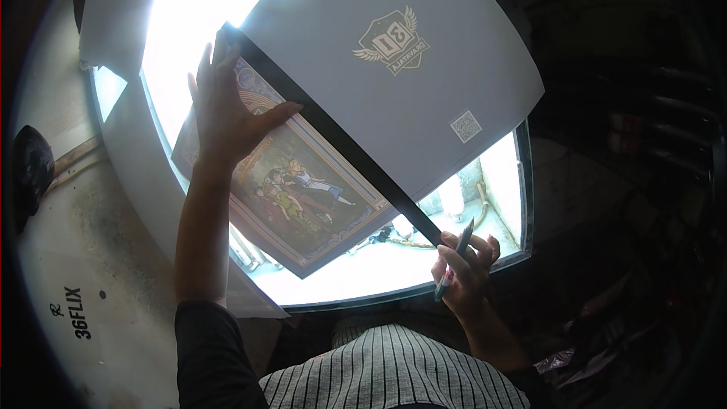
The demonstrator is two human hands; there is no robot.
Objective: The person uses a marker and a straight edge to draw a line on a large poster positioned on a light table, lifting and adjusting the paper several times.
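Note:
A long black straight strip [341, 148], ruler-like, lies slantwise over printed paper on a brightly lit glass top [341, 288]. On its near-left side shows an illustrated print [310, 204] with drawn figures and an ornate border. Beyond it spreads a grey sheet [454, 53] with a pale winged emblem and a square code; whether both are one sheet I cannot tell. My left hand [227, 106] lies spread at the strip's far end, thumb resting on its edge. At the near end, my right hand [469, 265] grips a slim dark pen [464, 238], its fingers touching the strip.
White paper [144, 136] lies along the left of the glass. A pale surface [129, 280] with dark lettering stretches beyond it, with a dark rounded object [32, 163] at far left. Tubes and a cable [482, 204] show beneath the glass. The right side is dark.

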